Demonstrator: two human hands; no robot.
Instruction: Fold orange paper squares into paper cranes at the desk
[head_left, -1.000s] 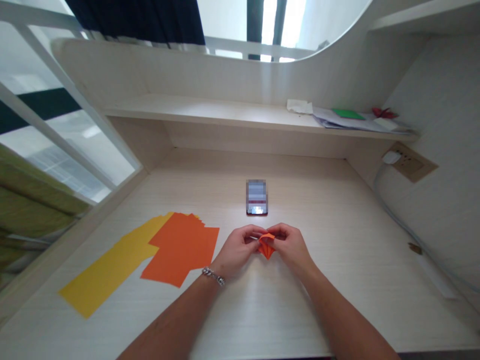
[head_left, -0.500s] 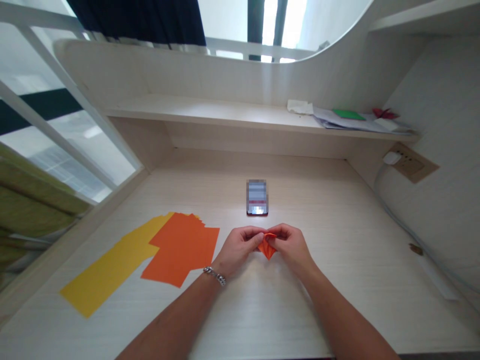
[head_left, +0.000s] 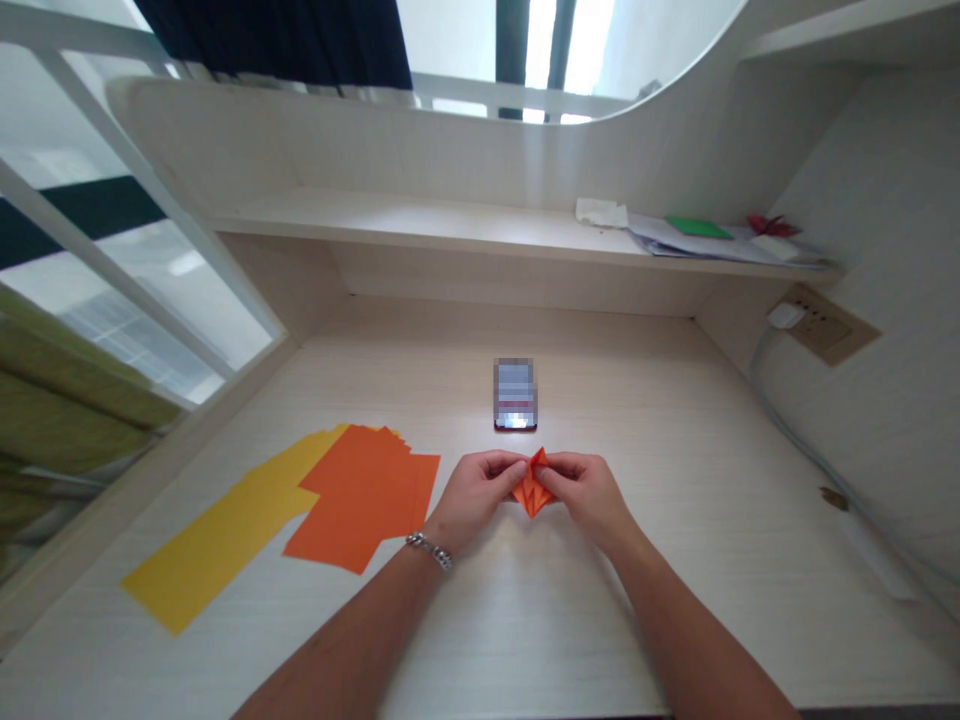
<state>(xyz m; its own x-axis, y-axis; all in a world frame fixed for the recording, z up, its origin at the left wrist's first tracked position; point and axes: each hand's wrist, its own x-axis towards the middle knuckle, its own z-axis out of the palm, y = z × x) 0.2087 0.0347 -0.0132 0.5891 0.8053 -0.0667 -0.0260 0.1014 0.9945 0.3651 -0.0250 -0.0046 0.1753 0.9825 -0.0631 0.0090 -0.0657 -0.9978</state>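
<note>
"What is nearest?"

"The bare left hand (head_left: 478, 492), a silver chain bracelet (head_left: 429, 550) at its wrist, and the bare right hand (head_left: 592, 492). Each pinches one side of a small folded orange paper piece (head_left: 533, 490), between them above the pale wooden desk (head_left: 525, 640)."

"And left of them?"

"Flat orange paper sheets (head_left: 367, 500), overlapping long yellow paper sheets (head_left: 225, 530) farther left."

"Farther off?"

"A dark-edged phone (head_left: 515, 395) lies just beyond the hands; at the far right, a green paper square (head_left: 699, 228) rests on the shelf (head_left: 450, 222)."
</note>
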